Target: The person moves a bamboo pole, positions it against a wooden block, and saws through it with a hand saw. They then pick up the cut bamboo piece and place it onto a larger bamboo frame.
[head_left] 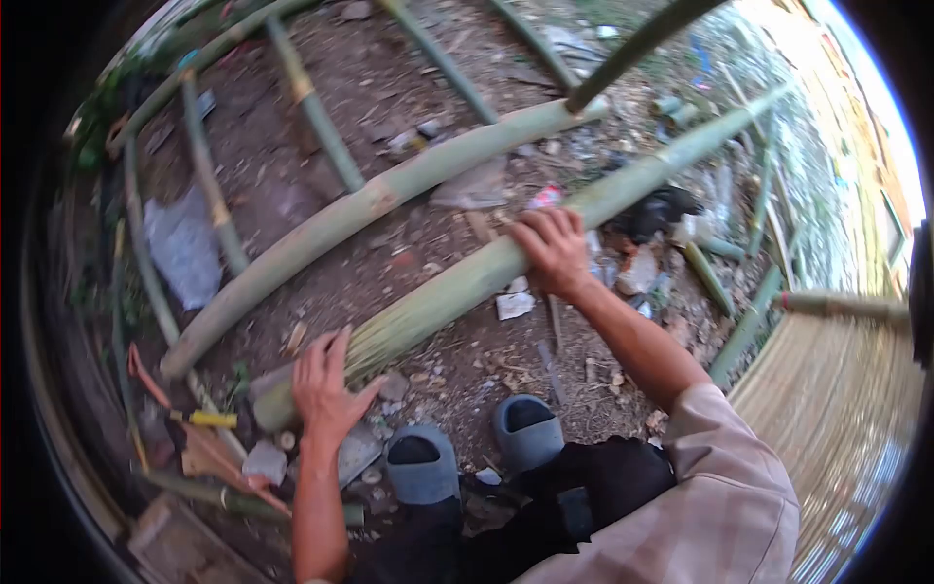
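A thick green bamboo pole (428,307) lies slantwise across the ground in front of me, from lower left to upper right. My left hand (326,389) is laid over it near its lower left end, fingers across the top and thumb apart along the near side. Farther up, my right hand (555,248) grips the same pole from above, its fingers curled over the far side. Scraped, streaky fibres show on the pole's surface beside my left hand. The undersides of both hands are hidden.
Beyond lies a bamboo frame with a curved thick pole (341,219) and several thinner crosspieces (316,117). A slatted bamboo panel (827,389) stands at right. Plastic sheeting (183,253), a black bag (654,212) and cut bamboo pieces (708,277) litter the dirt. Grey sandals (421,467) are below.
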### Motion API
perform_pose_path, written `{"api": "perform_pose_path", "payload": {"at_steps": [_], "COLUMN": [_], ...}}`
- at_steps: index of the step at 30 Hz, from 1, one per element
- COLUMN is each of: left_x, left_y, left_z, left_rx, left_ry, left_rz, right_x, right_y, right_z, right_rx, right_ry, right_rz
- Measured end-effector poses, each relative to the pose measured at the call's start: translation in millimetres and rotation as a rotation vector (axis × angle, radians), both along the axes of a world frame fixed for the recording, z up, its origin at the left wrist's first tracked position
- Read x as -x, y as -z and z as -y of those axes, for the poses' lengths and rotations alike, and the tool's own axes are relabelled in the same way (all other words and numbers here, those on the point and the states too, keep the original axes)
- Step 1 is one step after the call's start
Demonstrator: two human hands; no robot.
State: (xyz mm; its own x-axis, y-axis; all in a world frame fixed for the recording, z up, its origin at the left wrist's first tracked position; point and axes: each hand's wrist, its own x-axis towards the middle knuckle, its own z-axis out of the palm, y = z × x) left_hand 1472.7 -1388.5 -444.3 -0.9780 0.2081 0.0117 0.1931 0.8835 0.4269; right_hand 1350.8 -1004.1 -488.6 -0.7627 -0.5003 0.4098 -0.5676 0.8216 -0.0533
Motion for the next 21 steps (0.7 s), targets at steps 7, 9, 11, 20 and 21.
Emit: {"api": "perform_pose_path", "payload": {"at_steps": [7, 9, 11, 20, 21], "left_x": [-8, -8, -5, 1, 0], "left_y": [10, 14, 16, 15, 15], "left_z": [13, 14, 16, 21, 21], "left_rx": [0.153, 0.112, 0.123, 0.118, 0.12], "left_ry": [-0.054, -0.056, -0.083, -0.021, -0.023], "left_rz": [0.056, 0.06, 0.069, 0.182, 0.185], "right_x": [1, 5, 11, 15, 14], "right_y": [-14, -23, -28, -30, -29], "right_z": [5, 7, 10, 13, 13], "right_rx": [-0.019, -0.027, -0.027, -0.039, -0.033], "right_ry": [-0.027, -0.049, -0.076, -0.077, -0.076], "right_rz": [0.065, 0.136, 0.194, 0.215, 0.188]}}
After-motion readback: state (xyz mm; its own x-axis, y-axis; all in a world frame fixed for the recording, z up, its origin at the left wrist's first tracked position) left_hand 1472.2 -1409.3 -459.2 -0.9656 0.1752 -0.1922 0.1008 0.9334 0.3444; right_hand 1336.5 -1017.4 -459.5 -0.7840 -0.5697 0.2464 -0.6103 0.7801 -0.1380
